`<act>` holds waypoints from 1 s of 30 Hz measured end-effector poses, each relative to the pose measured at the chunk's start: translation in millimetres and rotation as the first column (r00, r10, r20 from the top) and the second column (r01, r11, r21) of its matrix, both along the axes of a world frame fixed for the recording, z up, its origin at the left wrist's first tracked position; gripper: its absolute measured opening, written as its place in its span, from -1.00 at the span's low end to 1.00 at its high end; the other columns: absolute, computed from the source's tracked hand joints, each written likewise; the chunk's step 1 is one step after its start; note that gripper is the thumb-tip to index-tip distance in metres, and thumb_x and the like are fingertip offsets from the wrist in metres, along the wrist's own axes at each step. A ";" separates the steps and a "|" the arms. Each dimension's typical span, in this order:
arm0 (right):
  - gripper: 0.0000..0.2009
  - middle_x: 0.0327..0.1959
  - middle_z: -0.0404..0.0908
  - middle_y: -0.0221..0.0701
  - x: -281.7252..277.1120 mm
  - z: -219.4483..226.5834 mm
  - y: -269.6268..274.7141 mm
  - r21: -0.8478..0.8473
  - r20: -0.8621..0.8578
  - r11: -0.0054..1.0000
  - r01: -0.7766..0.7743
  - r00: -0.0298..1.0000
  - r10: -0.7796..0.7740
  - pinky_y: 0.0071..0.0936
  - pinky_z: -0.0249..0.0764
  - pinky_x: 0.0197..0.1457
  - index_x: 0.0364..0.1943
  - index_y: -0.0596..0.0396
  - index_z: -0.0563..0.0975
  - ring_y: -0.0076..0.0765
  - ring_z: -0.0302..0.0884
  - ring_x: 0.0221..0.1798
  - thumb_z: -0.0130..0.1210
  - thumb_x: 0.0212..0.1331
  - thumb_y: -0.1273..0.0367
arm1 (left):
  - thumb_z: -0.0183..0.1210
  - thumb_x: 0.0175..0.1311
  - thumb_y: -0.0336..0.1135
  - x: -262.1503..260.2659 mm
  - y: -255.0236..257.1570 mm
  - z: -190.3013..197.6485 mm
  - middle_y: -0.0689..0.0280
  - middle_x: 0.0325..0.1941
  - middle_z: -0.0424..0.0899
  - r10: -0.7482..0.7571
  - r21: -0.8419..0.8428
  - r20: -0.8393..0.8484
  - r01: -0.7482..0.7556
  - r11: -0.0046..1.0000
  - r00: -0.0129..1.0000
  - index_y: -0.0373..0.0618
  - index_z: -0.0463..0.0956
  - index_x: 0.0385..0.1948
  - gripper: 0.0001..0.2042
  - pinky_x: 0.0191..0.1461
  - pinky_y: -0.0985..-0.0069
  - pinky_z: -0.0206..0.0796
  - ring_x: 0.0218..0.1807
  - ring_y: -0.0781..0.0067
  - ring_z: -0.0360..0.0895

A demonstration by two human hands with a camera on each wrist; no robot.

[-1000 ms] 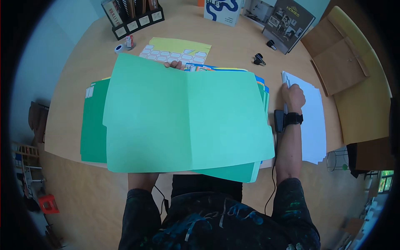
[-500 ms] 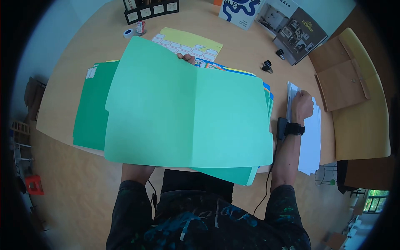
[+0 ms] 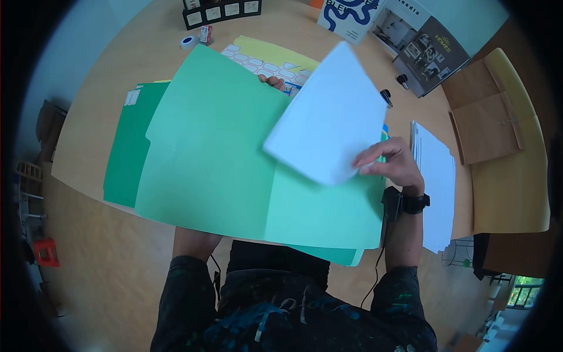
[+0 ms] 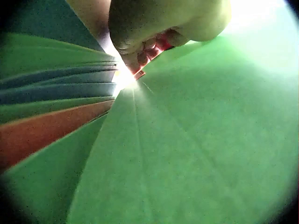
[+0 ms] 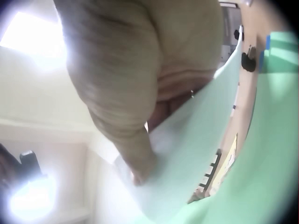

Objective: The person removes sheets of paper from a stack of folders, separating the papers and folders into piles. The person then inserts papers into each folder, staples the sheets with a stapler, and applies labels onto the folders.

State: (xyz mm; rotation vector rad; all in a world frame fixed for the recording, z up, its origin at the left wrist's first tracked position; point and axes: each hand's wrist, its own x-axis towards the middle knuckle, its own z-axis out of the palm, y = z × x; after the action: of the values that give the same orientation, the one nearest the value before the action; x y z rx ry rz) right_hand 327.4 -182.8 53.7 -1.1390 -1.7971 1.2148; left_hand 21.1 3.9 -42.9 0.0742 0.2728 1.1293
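Note:
An open light-green file folder (image 3: pixel 205 141) is held tilted above the table, its centre crease running toward the person. My left hand (image 3: pixel 271 81) grips it from beneath; only fingers show past the far edge, and the forearm passes under the folder. In the left wrist view the left hand (image 4: pixel 173 23) has its fingers curled by the folder's green underside (image 4: pixel 201 116). My right hand (image 3: pixel 390 161) pinches a white sheet of paper (image 3: pixel 334 117) near its lower right corner, thumb and fingers on it. The sheet slants over the folder's right half, blurred by motion.
A stack of white paper (image 3: pixel 437 188) lies at the right. Dark-green folders (image 3: pixel 132 146) stick out at the left. Behind are a yellow-backed label sheet (image 3: pixel 275 53), a tape roll (image 3: pixel 188 42), black binder clips (image 3: pixel 402 81), books (image 3: pixel 431 56) and a brown envelope (image 3: pixel 487 129).
My right hand has lifted a white sheet from the paper stack and brought it left over the open folder. The left hand still holds the folder, which has tilted slightly.

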 end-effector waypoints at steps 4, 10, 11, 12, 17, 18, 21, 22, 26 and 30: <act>-0.77 -0.28 0.78 -0.32 -10.9 2.2 2.5 -0.250 -0.038 0.900 -0.358 0.932 0.360 -0.48 0.56 -0.04 -0.19 0.20 0.72 -0.42 0.72 -0.20 0.42 0.06 0.41 | -0.03 0.50 -0.35 10.2 -3.0 0.8 0.17 -0.14 0.53 0.023 0.043 -0.009 -0.023 0.999 1.000 -0.19 0.40 -0.27 -0.86 0.47 0.23 0.29 0.17 0.19 0.46; -0.47 0.30 0.53 -0.20 -31.7 -10.8 12.9 0.200 0.145 0.977 0.068 0.985 -0.098 -0.19 0.17 0.51 0.16 -0.05 0.62 -0.16 0.35 0.44 0.42 0.06 0.14 | -0.04 0.52 -0.28 22.0 -7.4 6.3 0.13 -0.18 0.50 0.118 0.124 -0.054 -0.110 0.986 0.992 -0.20 0.38 -0.27 -0.81 0.46 0.22 0.30 0.09 0.12 0.49; -0.39 0.42 0.37 -0.20 -32.7 -12.2 12.6 0.258 0.312 0.966 0.020 0.944 -0.103 -0.09 -0.05 0.58 0.24 -0.13 0.55 -0.10 0.11 0.54 0.40 0.06 0.07 | -0.04 0.52 -0.28 21.4 -9.7 10.4 0.13 -0.18 0.50 0.117 0.125 -0.054 -0.109 0.986 0.992 -0.20 0.38 -0.27 -0.81 0.46 0.22 0.30 0.09 0.12 0.49; -0.32 0.53 0.20 -0.19 -33.5 -14.0 11.9 0.305 0.469 0.952 -0.035 0.875 -0.118 0.00 -0.27 0.64 0.32 -0.21 0.49 -0.04 -0.13 0.64 0.38 0.06 0.01 | -0.03 0.52 -0.28 20.2 -12.1 14.5 0.13 -0.18 0.50 0.098 0.097 -0.051 -0.093 0.991 0.994 -0.21 0.37 -0.27 -0.81 0.45 0.22 0.30 0.08 0.12 0.49; -0.25 0.55 0.15 -0.17 -40.6 -20.8 6.0 0.264 0.671 0.960 -0.089 0.732 -0.117 0.06 -0.41 0.65 0.33 -0.22 0.48 0.06 -0.27 0.66 0.36 0.00 -0.11 | -0.12 0.57 -0.26 18.8 -18.5 26.6 0.15 -0.23 0.49 0.038 0.060 -0.006 -0.037 0.997 0.999 -0.24 0.37 -0.25 -0.76 0.36 0.42 0.43 -0.02 0.21 0.54; -0.29 0.52 0.19 -0.15 -42.3 -18.3 3.9 0.289 0.686 0.957 -0.040 0.706 -0.178 0.06 -0.37 0.65 0.28 -0.19 0.53 0.08 -0.22 0.65 0.34 0.00 -0.13 | -0.10 0.56 -0.29 20.0 -21.9 33.7 0.15 -0.24 0.50 0.046 0.016 -0.015 -0.046 0.999 0.999 -0.22 0.38 -0.26 -0.79 0.38 0.42 0.41 -0.03 0.22 0.54; -0.39 0.49 0.26 -0.14 -38.0 -1.3 1.7 0.360 0.813 0.933 0.013 0.485 -0.321 0.07 -0.32 0.64 0.13 -0.13 0.65 0.11 -0.15 0.63 0.34 0.01 -0.12 | -0.07 0.54 -0.33 22.8 -1.3 0.9 0.15 -0.27 0.51 0.026 0.051 0.048 -0.029 0.998 0.999 -0.20 0.40 -0.29 -0.82 0.41 0.42 0.39 -0.03 0.22 0.54; -0.39 0.49 0.26 -0.14 -36.2 0.0 2.9 0.363 0.812 0.932 0.009 0.487 -0.321 0.07 -0.32 0.64 0.13 -0.13 0.65 0.11 -0.15 0.63 0.34 0.01 -0.12 | -0.07 0.54 -0.35 23.0 7.3 -12.0 0.14 -0.28 0.52 -0.008 0.130 0.114 -0.007 0.991 0.993 -0.19 0.40 -0.31 -0.82 0.43 0.42 0.38 -0.02 0.21 0.55; -0.45 0.48 0.28 -0.12 -23.7 1.3 6.3 0.415 0.747 0.905 0.099 0.530 -0.401 0.07 -0.28 0.63 0.06 -0.03 0.67 0.09 -0.11 0.62 0.33 0.08 -0.06 | -0.06 0.54 -0.35 21.5 5.7 -5.9 0.12 -0.28 0.54 0.000 0.104 -0.006 0.000 0.995 1.000 -0.21 0.40 -0.35 -0.80 0.45 0.39 0.36 -0.02 0.19 0.56; -0.27 0.54 0.15 -0.15 -29.8 -9.5 6.6 0.256 0.605 0.959 -0.118 0.794 -0.064 0.04 -0.29 0.64 0.33 -0.05 0.46 0.03 -0.14 0.64 0.30 0.11 -0.08 | -0.03 0.52 -0.34 29.5 13.3 -27.2 0.12 -0.28 0.55 0.075 0.200 0.142 -0.103 0.974 0.987 -0.18 0.42 -0.37 -0.80 0.47 0.31 0.34 -0.02 0.17 0.55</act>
State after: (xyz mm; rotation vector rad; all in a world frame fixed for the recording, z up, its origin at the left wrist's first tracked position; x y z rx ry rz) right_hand 297.6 -176.2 44.2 -1.4388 -2.3751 0.5842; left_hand 50.6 17.2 -70.1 0.1713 0.0385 1.2444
